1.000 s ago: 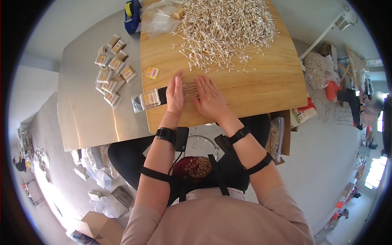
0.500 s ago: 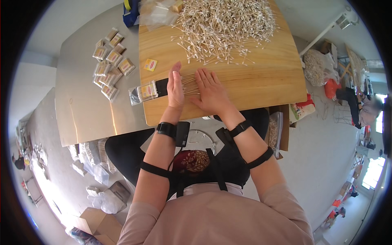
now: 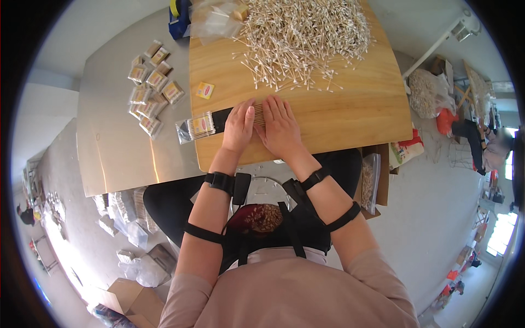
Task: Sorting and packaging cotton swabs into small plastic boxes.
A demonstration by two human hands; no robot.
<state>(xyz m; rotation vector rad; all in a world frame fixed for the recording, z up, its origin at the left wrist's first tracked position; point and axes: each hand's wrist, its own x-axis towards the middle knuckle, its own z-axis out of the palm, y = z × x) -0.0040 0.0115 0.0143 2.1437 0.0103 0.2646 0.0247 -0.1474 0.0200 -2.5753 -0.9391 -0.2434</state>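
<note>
Between my two hands lies a row of cotton swabs (image 3: 259, 115) on the wooden board (image 3: 339, 117). My left hand (image 3: 238, 128) rests over the row's left part with its fingers stretched out. Flat on the right part is my right hand (image 3: 280, 124), fingers straight. A black strip (image 3: 221, 119) reaches left from under my left hand to a clear packet (image 3: 186, 132), in which swabs and a yellow card (image 3: 201, 126) show. My palms hide part of the row. Another yellow card (image 3: 205, 90) lies loose beyond the strip.
A large heap of loose swabs (image 3: 306, 41) covers the board's far side. Filled packets (image 3: 156, 90) are piled on the metal table (image 3: 112, 123) at left. Clear plastic bags (image 3: 216, 24) and a blue tape dispenser (image 3: 178, 21) sit at the far left corner.
My left hand has turned from standing on edge to lying lower over the swabs, and has shifted right toward my right hand. The gap between them has narrowed.
</note>
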